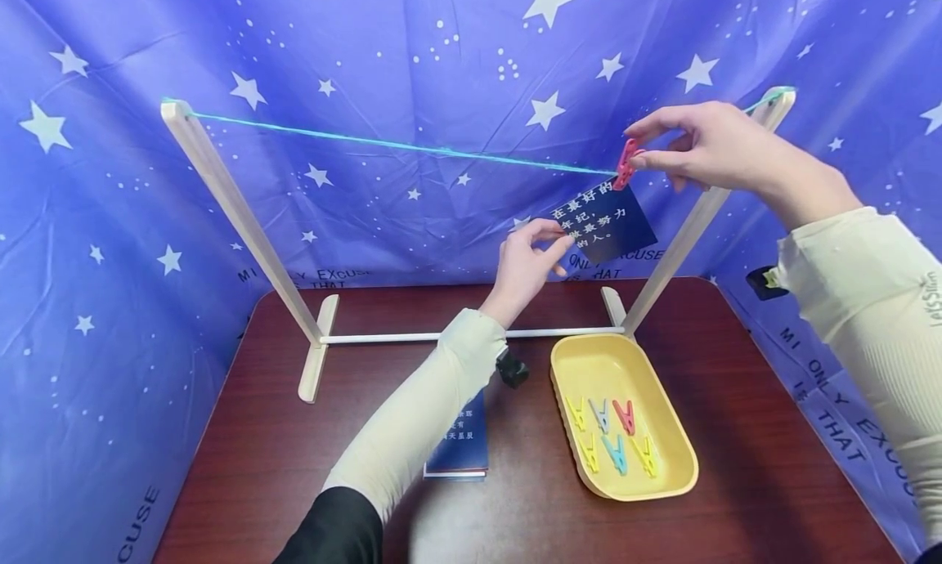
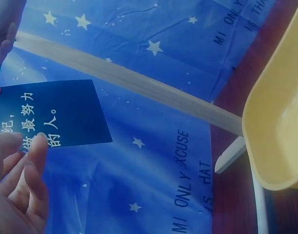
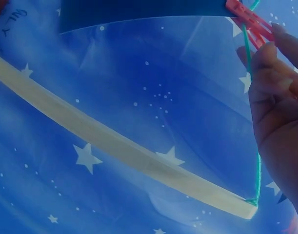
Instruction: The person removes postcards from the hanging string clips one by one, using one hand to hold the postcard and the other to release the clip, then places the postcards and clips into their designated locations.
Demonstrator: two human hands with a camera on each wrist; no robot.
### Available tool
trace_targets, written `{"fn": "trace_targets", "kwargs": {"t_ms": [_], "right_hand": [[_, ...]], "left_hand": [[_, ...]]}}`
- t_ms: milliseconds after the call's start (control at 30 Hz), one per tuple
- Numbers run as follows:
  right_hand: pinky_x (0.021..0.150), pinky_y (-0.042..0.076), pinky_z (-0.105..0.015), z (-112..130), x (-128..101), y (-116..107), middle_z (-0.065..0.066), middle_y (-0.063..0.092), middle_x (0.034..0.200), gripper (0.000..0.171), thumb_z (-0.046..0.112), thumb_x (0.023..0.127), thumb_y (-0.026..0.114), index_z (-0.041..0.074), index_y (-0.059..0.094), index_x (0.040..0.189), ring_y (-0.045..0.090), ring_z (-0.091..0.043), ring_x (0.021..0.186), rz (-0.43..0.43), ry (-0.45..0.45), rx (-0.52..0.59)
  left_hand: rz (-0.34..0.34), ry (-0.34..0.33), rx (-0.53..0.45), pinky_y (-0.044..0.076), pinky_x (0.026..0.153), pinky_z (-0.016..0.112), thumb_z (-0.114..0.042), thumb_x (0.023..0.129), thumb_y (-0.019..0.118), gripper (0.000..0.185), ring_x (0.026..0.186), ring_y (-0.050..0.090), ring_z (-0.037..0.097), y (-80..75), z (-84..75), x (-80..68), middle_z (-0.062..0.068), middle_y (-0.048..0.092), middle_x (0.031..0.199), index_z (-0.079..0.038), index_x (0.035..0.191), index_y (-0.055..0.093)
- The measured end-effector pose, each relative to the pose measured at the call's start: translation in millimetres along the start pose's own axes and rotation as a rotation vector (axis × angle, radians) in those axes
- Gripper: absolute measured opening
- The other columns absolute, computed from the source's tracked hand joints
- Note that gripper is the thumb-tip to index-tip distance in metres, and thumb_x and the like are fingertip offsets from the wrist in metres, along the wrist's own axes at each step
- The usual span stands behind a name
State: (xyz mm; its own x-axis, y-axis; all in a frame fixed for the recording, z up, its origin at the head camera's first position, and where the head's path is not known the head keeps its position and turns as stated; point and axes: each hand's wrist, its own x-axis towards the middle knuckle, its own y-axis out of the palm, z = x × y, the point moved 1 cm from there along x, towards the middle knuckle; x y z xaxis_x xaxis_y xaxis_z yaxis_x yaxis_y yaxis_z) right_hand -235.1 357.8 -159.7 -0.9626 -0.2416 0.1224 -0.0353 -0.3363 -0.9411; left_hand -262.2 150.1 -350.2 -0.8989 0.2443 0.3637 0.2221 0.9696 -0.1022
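My right hand pinches the handles of a red clothespin between thumb and finger. The clothespin's nose sits over the green line and the top edge of a dark blue card with white Chinese writing. At the card's left edge, my left hand pinches it between thumb and fingertips, covering part of the writing. The card hangs tilted, lower to the right. In the right wrist view, the red clothespin meets the card's edge beside the line.
Two wooden posts on feet carry the line; a white rod joins them low down. A yellow tray holds several clothespins. More blue cards lie stacked on the table, partly behind my left forearm. A starry blue cloth hangs behind.
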Motion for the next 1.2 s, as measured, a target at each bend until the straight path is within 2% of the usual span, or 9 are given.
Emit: {"fn": "trace_targets", "kwargs": {"t_ms": [100, 200, 333, 500, 633, 833, 1033, 1200], "right_hand": [[0.045, 0.041, -0.028, -0.1, 0.4, 2.1, -0.01, 0.066, 0.068, 0.045, 0.03, 0.103, 0.067, 0.01, 0.06, 0.143, 0.052, -0.022, 0.047, -0.001, 0.0, 0.054], [0.045, 0.043, -0.029, -0.6, 0.3, 4.5, -0.009, 0.067, 0.07, 0.045, 0.029, 0.103, 0.067, 0.009, 0.06, 0.143, 0.053, -0.022, 0.047, -0.005, 0.008, 0.114], [0.047, 0.047, -0.029, -1.4, -0.4, 7.2, 0.0, 0.07, 0.075, 0.045, 0.03, 0.103, 0.068, 0.008, 0.06, 0.142, 0.058, -0.021, 0.051, -0.01, 0.029, 0.173], [0.048, 0.05, -0.03, -4.6, -1.8, 10.1, 0.008, 0.071, 0.082, 0.043, 0.029, 0.102, 0.07, 0.007, 0.062, 0.138, 0.062, -0.023, 0.052, -0.018, 0.05, 0.223], [0.049, 0.052, -0.031, -7.6, -2.5, 12.9, 0.003, 0.071, 0.08, 0.04, 0.028, 0.101, 0.071, 0.007, 0.063, 0.134, 0.062, -0.023, 0.051, -0.02, 0.067, 0.28], [0.048, 0.052, -0.032, -9.6, -5.9, 15.1, -0.007, 0.068, 0.073, 0.026, 0.025, 0.101, 0.072, 0.013, 0.064, 0.122, 0.061, -0.024, 0.05, -0.003, 0.085, 0.378], [0.045, 0.052, -0.031, -8.8, -9.3, 16.0, -0.012, 0.065, 0.068, 0.014, 0.013, 0.1, 0.071, 0.011, 0.063, 0.112, 0.059, -0.022, 0.047, -0.035, 0.013, 0.447], [0.045, 0.052, -0.028, -7.9, -10.7, 17.1, -0.008, 0.063, 0.064, 0.008, 0.007, 0.099, 0.071, 0.011, 0.066, 0.103, 0.058, -0.019, 0.044, -0.084, -0.038, 0.468]], "left_hand": [[-0.012, 0.015, -0.002, 0.045, 0.048, 0.023, -0.019, 0.097, 0.076, 0.02, 0.059, 0.072, 0.026, -0.5, -0.3, 0.3, 0.008, 0.079, 0.104, -0.005, 0.112, 0.073], [-0.02, 0.029, -0.002, 0.043, 0.048, 0.023, -0.019, 0.098, 0.076, 0.018, 0.056, 0.071, 0.02, -1.8, 0.1, 0.6, 0.008, 0.079, 0.1, -0.005, 0.11, 0.073], [-0.021, 0.052, -0.009, 0.044, 0.048, 0.023, -0.017, 0.098, 0.075, 0.015, 0.053, 0.068, 0.012, -3.1, 0.2, 0.4, 0.007, 0.079, 0.097, -0.004, 0.106, 0.075], [-0.026, 0.068, -0.029, 0.045, 0.048, 0.022, -0.014, 0.098, 0.075, 0.013, 0.052, 0.066, 0.01, -4.5, -0.5, -1.7, 0.008, 0.078, 0.094, -0.003, 0.103, 0.076], [-0.015, 0.071, -0.029, 0.046, 0.05, 0.022, -0.013, 0.098, 0.074, 0.013, 0.051, 0.065, 0.011, -5.2, -0.9, -3.7, 0.008, 0.078, 0.095, -0.003, 0.105, 0.075], [0.005, 0.102, -0.015, 0.053, 0.056, 0.023, -0.014, 0.098, 0.074, 0.011, 0.052, 0.065, 0.012, -4.9, 0.1, -5.4, 0.008, 0.078, 0.096, -0.003, 0.102, 0.077], [0.001, 0.131, -0.007, 0.053, 0.057, 0.023, -0.014, 0.098, 0.074, 0.012, 0.051, 0.064, 0.011, -5.1, 1.2, -4.2, 0.009, 0.078, 0.097, -0.003, 0.101, 0.077], [-0.007, 0.148, -0.011, 0.056, 0.059, 0.024, -0.012, 0.098, 0.074, 0.011, 0.049, 0.064, 0.011, -5.6, 0.0, -4.4, 0.011, 0.078, 0.096, -0.002, 0.101, 0.078]]}}
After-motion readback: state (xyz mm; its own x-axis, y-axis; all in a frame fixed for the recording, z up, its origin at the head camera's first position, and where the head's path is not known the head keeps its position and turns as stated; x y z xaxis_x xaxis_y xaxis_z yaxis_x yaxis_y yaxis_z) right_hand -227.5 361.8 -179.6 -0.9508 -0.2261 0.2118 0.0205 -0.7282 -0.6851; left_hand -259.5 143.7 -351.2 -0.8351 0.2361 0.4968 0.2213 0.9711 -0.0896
